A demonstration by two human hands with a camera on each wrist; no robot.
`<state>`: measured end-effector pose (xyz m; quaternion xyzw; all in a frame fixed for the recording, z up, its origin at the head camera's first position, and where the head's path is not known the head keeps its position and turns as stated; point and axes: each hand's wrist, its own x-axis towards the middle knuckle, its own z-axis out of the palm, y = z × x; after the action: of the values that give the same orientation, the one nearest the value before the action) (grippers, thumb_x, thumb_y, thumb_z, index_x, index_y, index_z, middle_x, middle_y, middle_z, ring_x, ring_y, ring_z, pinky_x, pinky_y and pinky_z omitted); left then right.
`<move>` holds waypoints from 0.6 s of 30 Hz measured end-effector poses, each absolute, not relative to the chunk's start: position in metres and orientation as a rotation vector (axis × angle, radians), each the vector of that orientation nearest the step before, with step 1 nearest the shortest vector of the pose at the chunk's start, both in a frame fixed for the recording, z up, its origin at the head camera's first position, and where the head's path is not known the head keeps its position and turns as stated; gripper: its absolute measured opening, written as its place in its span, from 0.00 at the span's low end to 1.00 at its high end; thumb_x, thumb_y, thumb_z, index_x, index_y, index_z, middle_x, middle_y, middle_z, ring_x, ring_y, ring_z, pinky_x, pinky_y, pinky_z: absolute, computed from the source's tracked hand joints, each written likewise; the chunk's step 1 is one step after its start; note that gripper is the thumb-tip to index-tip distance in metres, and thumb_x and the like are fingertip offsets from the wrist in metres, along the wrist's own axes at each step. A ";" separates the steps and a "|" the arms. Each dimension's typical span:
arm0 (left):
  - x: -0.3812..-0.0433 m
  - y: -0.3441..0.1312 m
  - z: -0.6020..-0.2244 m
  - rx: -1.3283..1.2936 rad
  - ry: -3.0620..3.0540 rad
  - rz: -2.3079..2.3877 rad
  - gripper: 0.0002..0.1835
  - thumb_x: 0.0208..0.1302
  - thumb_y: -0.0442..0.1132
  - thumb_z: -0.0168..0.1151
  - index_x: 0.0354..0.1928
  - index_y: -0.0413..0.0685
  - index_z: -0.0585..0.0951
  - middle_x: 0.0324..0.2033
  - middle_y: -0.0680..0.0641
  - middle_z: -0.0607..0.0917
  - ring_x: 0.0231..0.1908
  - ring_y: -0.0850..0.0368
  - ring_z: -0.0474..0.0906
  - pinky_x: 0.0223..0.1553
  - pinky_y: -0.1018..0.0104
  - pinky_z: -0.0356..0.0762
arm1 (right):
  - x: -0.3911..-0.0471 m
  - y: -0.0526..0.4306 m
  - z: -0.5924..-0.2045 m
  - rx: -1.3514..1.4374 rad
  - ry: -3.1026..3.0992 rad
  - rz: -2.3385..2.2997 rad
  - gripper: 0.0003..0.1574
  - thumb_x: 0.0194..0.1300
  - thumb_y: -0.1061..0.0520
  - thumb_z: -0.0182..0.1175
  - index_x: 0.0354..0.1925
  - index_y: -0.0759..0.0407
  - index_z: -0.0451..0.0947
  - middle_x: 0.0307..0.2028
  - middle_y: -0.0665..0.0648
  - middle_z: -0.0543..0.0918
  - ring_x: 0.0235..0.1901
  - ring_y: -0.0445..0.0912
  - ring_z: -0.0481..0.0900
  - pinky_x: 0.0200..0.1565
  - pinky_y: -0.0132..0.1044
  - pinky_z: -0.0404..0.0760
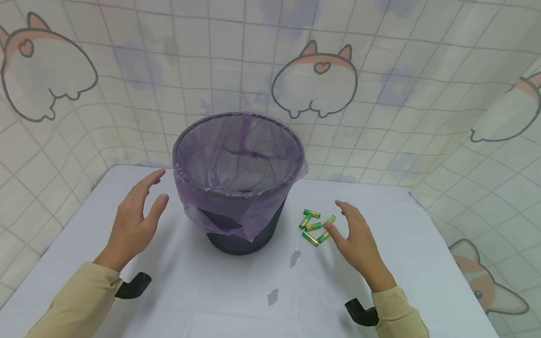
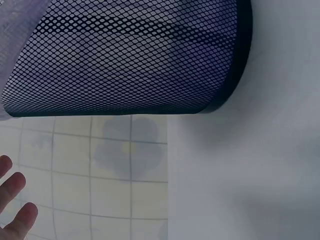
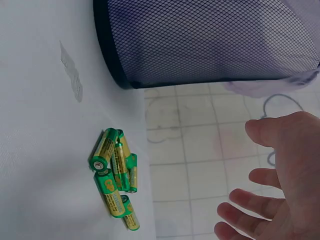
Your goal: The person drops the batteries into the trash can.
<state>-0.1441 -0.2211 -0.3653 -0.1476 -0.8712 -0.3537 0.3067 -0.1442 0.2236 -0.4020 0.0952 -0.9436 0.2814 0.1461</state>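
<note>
Left of the mesh bin [image 1: 243, 246], the left hand [image 1: 134, 220] is held in the air, thumb and fingers apart, gripping nothing. The mesh bin stands upright on the tabletop [image 1: 198, 293], mouth upward. A purple liner [image 1: 236, 211] is folded outward over its rim, probably to keep the bag from slipping in.

Right of the bin, near its base, six green-and-yellow batteries [image 1: 313, 226] lie on their sides in a loose cluster. The close grouping likely keeps them within one hand's reach; being round, they may roll if nudged. Farther right of the bin, the right hand [image 1: 357, 237] hovers beside the cluster, fingers apart, holding nothing.

The tabletop's back edge runs behind the bin, against the patterned wall [image 1: 211, 70]. Open room extends in front of the bin. A hand crossing over the bin must clear its raised rim.
</note>
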 end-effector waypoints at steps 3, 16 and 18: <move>-0.145 -0.221 -0.363 -0.403 -2.288 -0.950 0.26 0.69 0.38 0.54 0.68 0.46 0.68 0.61 0.40 0.76 0.60 0.52 0.71 0.59 0.84 0.56 | -0.144 0.224 -0.404 0.267 -2.709 0.814 0.39 0.65 0.49 0.62 0.68 0.59 0.62 0.66 0.63 0.69 0.59 0.58 0.72 0.56 0.59 0.72; -0.146 -0.219 -0.354 -0.457 -2.197 -0.982 0.25 0.69 0.38 0.54 0.67 0.46 0.69 0.62 0.42 0.77 0.60 0.68 0.69 0.56 0.81 0.61 | -0.146 0.226 -0.410 0.228 -2.699 0.829 0.37 0.66 0.51 0.61 0.68 0.59 0.62 0.65 0.63 0.70 0.59 0.59 0.72 0.55 0.59 0.73; -0.146 -0.219 -0.353 -0.455 -2.194 -0.983 0.25 0.69 0.38 0.54 0.67 0.46 0.70 0.62 0.42 0.77 0.60 0.68 0.69 0.56 0.82 0.62 | -0.146 0.226 -0.411 0.219 -2.706 0.831 0.37 0.66 0.51 0.60 0.69 0.59 0.62 0.65 0.63 0.70 0.60 0.58 0.72 0.55 0.59 0.73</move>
<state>-0.1461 -0.2193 -0.3531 -0.1749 -0.8431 -0.3778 0.3403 -0.1461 0.2263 -0.4110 0.0763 -0.9422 0.2894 0.1509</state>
